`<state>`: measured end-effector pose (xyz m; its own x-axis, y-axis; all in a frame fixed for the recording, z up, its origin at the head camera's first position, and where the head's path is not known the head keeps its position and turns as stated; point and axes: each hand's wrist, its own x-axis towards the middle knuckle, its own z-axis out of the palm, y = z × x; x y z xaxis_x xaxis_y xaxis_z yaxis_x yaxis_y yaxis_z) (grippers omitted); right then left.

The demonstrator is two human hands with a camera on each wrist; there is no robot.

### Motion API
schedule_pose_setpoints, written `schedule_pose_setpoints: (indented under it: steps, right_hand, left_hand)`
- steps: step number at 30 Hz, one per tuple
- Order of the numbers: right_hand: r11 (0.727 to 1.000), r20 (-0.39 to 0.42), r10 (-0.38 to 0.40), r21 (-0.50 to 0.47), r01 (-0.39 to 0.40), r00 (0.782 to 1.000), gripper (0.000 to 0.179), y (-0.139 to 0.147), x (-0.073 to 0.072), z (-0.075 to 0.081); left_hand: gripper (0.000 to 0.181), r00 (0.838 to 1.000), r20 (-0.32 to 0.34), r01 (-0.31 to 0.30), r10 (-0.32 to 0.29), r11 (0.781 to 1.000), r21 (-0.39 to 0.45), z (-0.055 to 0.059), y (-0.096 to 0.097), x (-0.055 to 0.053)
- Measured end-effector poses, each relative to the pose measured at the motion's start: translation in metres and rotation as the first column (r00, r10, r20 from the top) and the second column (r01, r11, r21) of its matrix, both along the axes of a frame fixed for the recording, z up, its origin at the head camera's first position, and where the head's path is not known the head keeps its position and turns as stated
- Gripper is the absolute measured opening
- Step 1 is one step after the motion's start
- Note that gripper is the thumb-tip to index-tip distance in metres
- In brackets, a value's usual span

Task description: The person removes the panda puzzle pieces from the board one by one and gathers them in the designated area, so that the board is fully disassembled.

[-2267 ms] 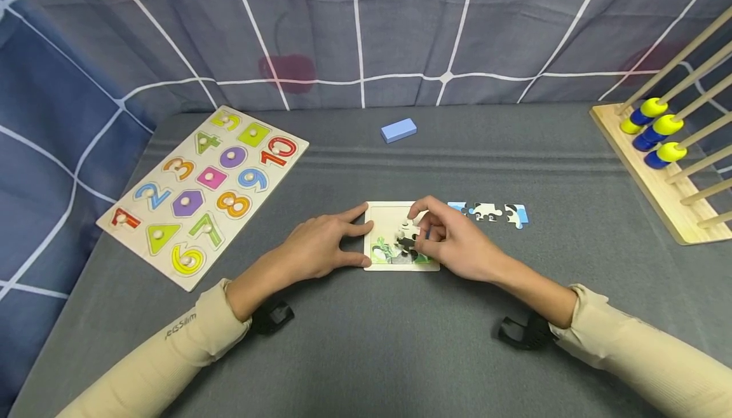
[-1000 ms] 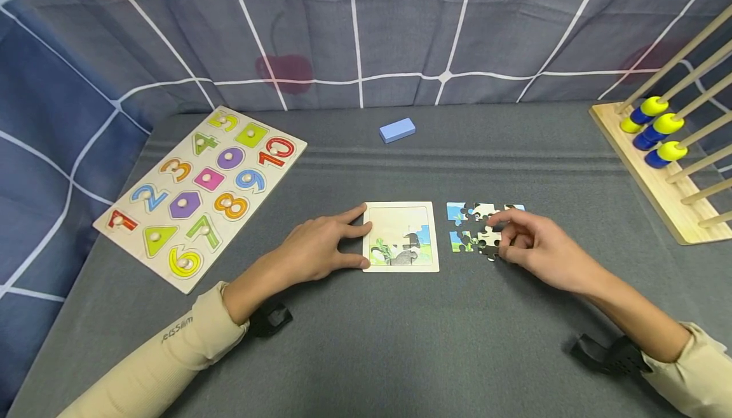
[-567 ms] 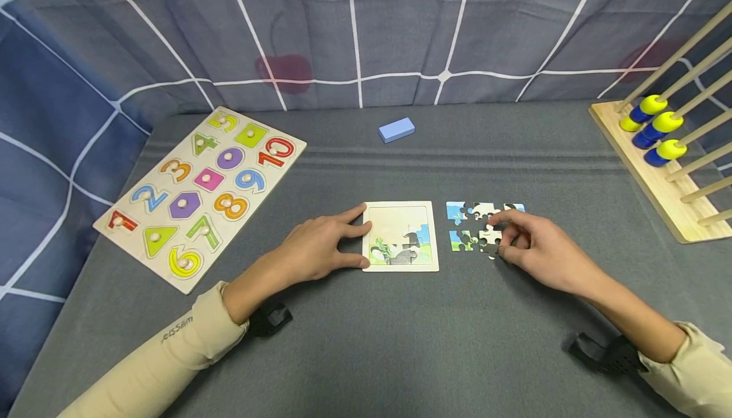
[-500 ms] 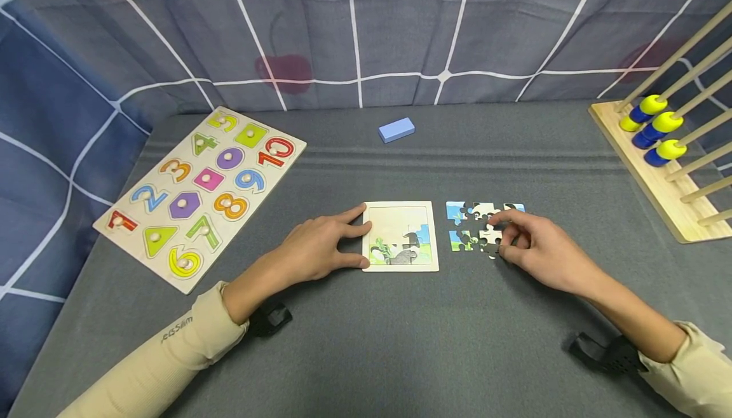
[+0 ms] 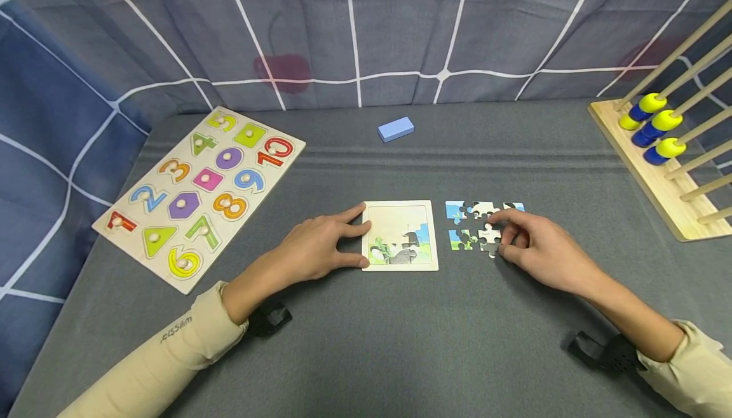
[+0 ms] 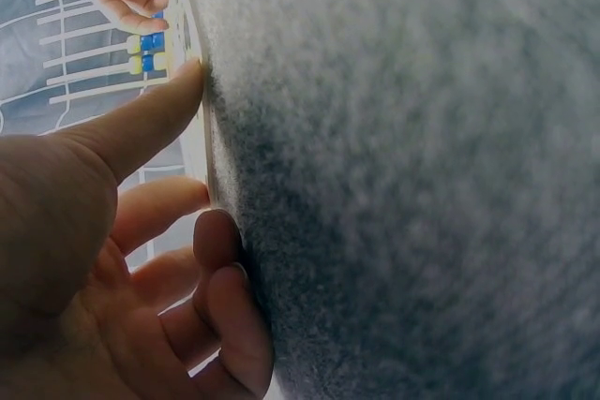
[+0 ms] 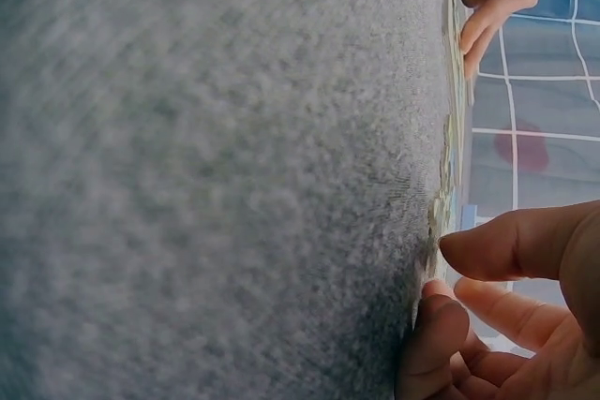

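Note:
A square jigsaw tray (image 5: 400, 203) lies on the grey cloth, with panda-picture pieces along its bottom and right side and bare wood at upper left. My left hand (image 5: 317, 246) rests at its left edge, straight thumb and fingertips touching the rim; in the left wrist view the thumb (image 6: 155, 119) lies against that edge. To the right, my right hand (image 5: 540, 249) pinches a white-and-black puzzle piece (image 5: 488, 236) between thumb and index finger, low at the cloth. Beside it lies a green-and-blue piece (image 5: 460, 240). Behind them are a blue piece (image 5: 455, 210), a panda-face piece (image 5: 483, 209) and a third, partly hidden.
A wooden number-and-shape peg board (image 5: 200, 195) lies at the left. At the back is a blue block (image 5: 396, 129). A wooden bead rack (image 5: 657, 176) with yellow and blue beads stands far right. A checked curtain (image 5: 400, 30) hangs behind the table.
My right hand has moved right, from the tray to the loose pieces, bringing the white-and-black piece down in front of them. My left hand has stayed at the tray edge.

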<state>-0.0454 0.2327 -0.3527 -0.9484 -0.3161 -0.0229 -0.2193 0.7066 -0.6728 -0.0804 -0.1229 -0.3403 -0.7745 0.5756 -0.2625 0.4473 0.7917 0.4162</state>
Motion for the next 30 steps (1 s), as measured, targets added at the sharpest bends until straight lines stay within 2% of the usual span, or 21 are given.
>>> schedule_pose_setpoints:
  steps: [6,17,30]
  right_hand:
    - [1.000,-0.022,-0.002,0.004,0.003,1.000,0.038,-0.0010,0.0015,-0.0006]
    - [0.999,0.020,-0.005,0.043,0.004,1.000,0.043,-0.0009,0.0015,-0.0001]
    - [0.998,0.014,0.008,0.056,-0.009,1.000,0.041,-0.0013,0.0014,0.0002]
  left_hand:
    - [0.069,1.000,0.012,-0.003,0.004,1.000,-0.011,0.0005,-0.0002,-0.0002]
    - [0.068,1.000,0.012,-0.001,0.001,1.000,-0.011,0.0010,0.0000,-0.0004]
    - [0.068,1.000,0.008,-0.006,0.006,1.000,-0.008,0.0010,0.0002,-0.0002]
